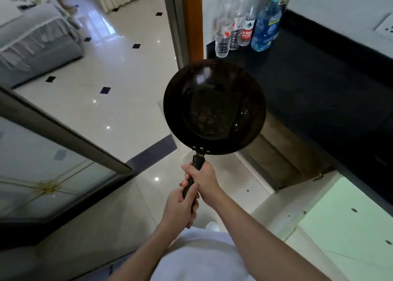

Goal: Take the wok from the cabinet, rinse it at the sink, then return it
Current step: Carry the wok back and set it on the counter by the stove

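Observation:
A black round wok (pixel 214 106) hangs in the air in front of me, bowl facing up, with brownish specks on its bottom. Its dark straight handle (pixel 196 170) points back toward my body. My right hand (pixel 204 181) grips the handle nearer the bowl. Just behind it, my left hand (pixel 180 208) closes around the handle's end. The wok's far edge overlaps the corner of a black countertop (pixel 308 85). An open pale green cabinet door (pixel 348 223) sits low at the right. No sink is in view.
Several plastic bottles (pixel 246 25) stand at the counter's back left corner beside an orange door frame (pixel 192 21). A glass-panelled door (pixel 53 163) stands open at the left. Glossy white floor tiles (pixel 106 85) lead to a grey sofa (pixel 32 42).

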A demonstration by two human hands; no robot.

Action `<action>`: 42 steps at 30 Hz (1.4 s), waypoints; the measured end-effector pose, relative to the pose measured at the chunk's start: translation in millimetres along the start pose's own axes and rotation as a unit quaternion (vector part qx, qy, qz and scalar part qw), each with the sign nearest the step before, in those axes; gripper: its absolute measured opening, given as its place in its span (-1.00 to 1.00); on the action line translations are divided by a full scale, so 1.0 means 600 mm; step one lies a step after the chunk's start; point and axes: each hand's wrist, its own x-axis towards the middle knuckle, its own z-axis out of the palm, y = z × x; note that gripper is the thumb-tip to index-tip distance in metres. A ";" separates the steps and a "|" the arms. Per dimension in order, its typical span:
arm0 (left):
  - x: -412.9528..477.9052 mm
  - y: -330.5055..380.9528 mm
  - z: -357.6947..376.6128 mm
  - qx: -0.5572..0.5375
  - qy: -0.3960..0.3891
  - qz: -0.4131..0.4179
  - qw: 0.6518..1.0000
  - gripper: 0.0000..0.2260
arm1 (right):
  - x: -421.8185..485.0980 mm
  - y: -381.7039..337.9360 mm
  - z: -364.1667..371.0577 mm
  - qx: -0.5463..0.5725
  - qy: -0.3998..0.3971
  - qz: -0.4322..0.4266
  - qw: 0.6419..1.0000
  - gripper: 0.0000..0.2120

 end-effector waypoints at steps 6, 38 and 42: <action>0.087 0.046 0.027 0.040 -0.057 0.002 0.998 -0.67 | 0.064 -0.037 -0.047 0.025 0.068 -0.008 0.997 -0.85; 0.541 0.311 0.201 0.211 -0.449 0.009 0.868 -0.59 | 0.312 -0.286 -0.262 0.158 0.463 -0.059 0.870 -0.74; 0.549 0.321 0.237 0.218 -0.444 0.000 0.869 -0.63 | 0.320 -0.296 -0.296 0.194 0.454 -0.079 0.866 -0.74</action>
